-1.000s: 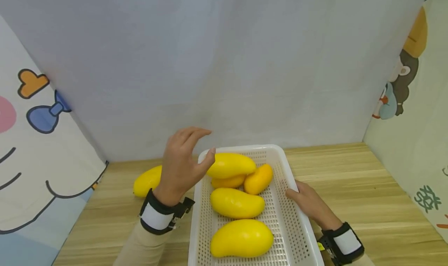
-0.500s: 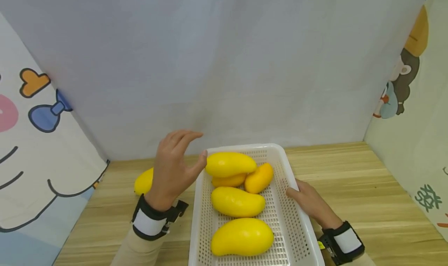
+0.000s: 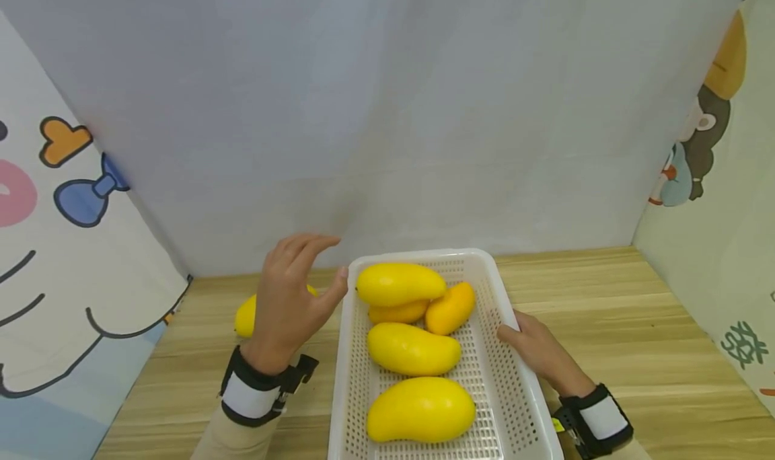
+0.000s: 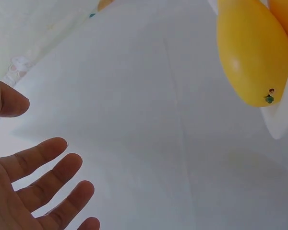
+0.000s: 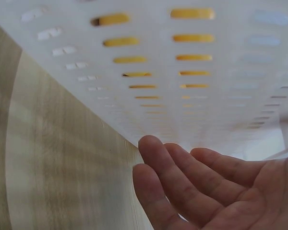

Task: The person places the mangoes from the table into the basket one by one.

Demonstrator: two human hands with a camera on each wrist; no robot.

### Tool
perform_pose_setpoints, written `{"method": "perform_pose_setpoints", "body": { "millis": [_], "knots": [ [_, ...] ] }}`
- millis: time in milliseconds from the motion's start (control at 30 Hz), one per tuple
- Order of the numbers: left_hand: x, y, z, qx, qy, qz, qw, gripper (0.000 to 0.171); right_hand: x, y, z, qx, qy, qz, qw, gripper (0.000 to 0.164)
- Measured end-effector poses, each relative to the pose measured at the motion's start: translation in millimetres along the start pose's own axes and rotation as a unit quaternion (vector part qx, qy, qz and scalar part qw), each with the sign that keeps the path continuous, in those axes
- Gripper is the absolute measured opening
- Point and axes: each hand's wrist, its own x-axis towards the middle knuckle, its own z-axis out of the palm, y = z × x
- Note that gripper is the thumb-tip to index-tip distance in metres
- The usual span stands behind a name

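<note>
A white perforated plastic basket (image 3: 525, 406) holds several mangoes. Large yellow ones lie at the back (image 3: 399, 283), in the middle and at the front, with two smaller orange mangoes (image 3: 451, 309) near the back. My right hand (image 3: 539, 349) grips the basket's right side, thumb over the rim; its fingers (image 5: 182, 189) are against the outside in the right wrist view. My left hand (image 3: 290, 302) hovers left of the basket, thumb and fingers spread, holding nothing. Behind it, another yellow mango (image 3: 245, 317) lies on the table, partly hidden by that hand.
The wood-grain table (image 3: 605, 298) extends on both sides of the basket. A pale grey cloth backdrop (image 3: 387, 144) rises behind it. Printed cartoon panels stand at the left (image 3: 91, 292) and right (image 3: 714, 258). Each wrist wears a black and white strap.
My left hand has moved left and slightly down, away from the basket's rim, staying spread. The right hand keeps its grip on the basket. The mangoes in the basket have not shifted within it.
</note>
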Motion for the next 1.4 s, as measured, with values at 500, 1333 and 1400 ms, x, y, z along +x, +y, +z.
{"method": "perform_pose_setpoints", "body": {
  "millis": [500,1333,1400],
  "knots": [
    [-19.6,-9.3,-3.9,0.023,-0.02,-0.025,0.9992,0.037,0,1,0,-0.003,-0.001,-0.001,1.0,0.047],
    [-46.2,-19.7,-10.3,0.043,-0.045,-0.061,0.9962,0.037,2,1,0,0.005,0.004,0.019,1.0,0.047],
    [-47.9,-20.9,-10.1,0.043,-0.043,-0.06,0.9963,0.037,2,2,0,0.007,0.004,0.019,1.0,0.047]
  ]
}}
